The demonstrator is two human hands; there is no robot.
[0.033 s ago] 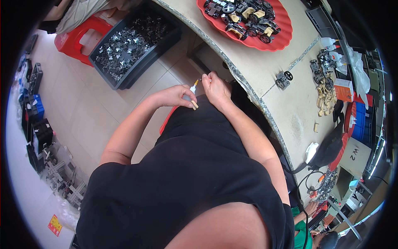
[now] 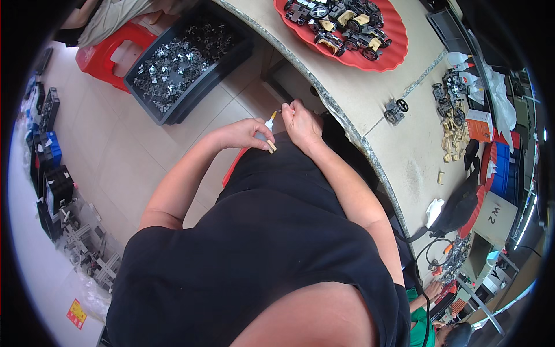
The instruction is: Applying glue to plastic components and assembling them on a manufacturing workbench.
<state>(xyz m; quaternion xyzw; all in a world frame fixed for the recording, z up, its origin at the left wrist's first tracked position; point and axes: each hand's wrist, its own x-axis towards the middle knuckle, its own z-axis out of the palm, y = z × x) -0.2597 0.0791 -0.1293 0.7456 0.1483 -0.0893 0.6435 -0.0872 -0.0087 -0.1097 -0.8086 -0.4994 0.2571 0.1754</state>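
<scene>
My left hand (image 2: 243, 135) is closed, its fingertips pinching a small tan piece (image 2: 272, 147). A small white dropper bottle (image 2: 269, 124) with a yellow tip also sits in that hand, its lower part hidden by the fingers. Beside the tip, my right hand (image 2: 303, 128) is curled shut with the thumb on top. Something tiny shows at its fingertips, too small to name. Both hands are above my lap, next to the table edge (image 2: 347, 124).
On the table, a red scalloped plate (image 2: 399, 55) carries wheeled black parts. A single wheeled part (image 2: 395, 112) stands nearer, with tan pieces (image 2: 454, 137) farther right. A dark bin (image 2: 167, 117) of small metal parts and a red stool (image 2: 107, 55) are at left. A co-worker's green sleeve (image 2: 424, 329) shows lower right.
</scene>
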